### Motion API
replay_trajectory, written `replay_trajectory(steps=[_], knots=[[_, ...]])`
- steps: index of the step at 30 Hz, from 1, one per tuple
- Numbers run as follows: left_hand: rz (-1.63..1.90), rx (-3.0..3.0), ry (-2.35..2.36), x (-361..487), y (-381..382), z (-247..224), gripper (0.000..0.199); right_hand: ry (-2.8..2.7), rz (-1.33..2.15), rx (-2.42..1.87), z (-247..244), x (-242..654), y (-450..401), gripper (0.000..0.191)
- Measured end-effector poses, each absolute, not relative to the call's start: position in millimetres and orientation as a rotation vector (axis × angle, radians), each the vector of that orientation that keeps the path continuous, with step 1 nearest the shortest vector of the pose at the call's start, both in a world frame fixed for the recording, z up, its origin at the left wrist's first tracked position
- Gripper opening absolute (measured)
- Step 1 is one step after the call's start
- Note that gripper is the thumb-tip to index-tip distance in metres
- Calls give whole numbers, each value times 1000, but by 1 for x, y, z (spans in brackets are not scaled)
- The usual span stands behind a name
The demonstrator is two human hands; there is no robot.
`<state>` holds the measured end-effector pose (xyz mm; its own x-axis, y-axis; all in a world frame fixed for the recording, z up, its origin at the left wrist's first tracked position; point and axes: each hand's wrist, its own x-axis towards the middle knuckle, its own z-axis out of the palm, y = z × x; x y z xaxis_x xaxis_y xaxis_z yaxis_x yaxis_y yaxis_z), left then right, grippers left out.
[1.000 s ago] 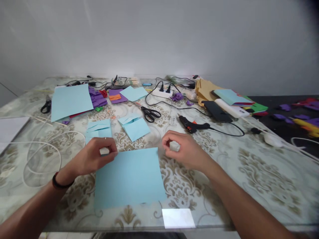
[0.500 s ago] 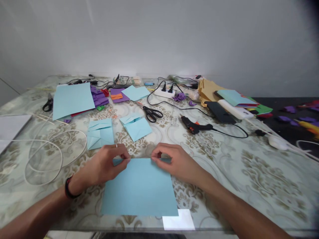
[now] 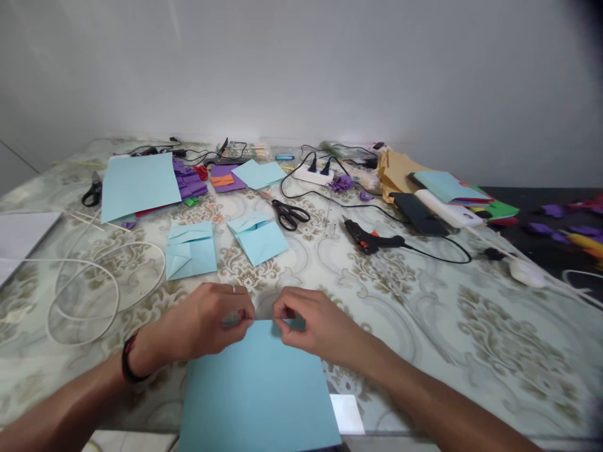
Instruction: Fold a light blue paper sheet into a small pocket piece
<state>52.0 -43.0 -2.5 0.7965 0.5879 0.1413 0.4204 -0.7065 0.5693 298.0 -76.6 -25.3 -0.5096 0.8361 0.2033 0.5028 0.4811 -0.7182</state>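
A light blue sheet of paper lies in front of me, its near end reaching over the table's front edge. At its far edge, my left hand pinches the paper between thumb and fingers. Close beside it, my right hand pinches the same edge, a small gap between the two. Just beyond my hands lie two folded light blue papers, one on the left with creased flaps and one in the middle. Black-handled scissors rest next to the middle one.
A black glue gun lies right of centre, its cord leading right. Farther back are a white power strip, a phone and paper stacks. At left, a white cable is coiled near a large blue sheet.
The blue sheet has moved toward me, its near end now past the table edge. Both hands have come nearer and closer together along its far edge.
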Motion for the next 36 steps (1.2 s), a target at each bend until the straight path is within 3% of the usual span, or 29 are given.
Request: replay_trajectory(steps=[36], knots=[[178, 2041, 894, 36, -25, 10, 13, -2042, 952, -1231, -11, 325, -66, 16]])
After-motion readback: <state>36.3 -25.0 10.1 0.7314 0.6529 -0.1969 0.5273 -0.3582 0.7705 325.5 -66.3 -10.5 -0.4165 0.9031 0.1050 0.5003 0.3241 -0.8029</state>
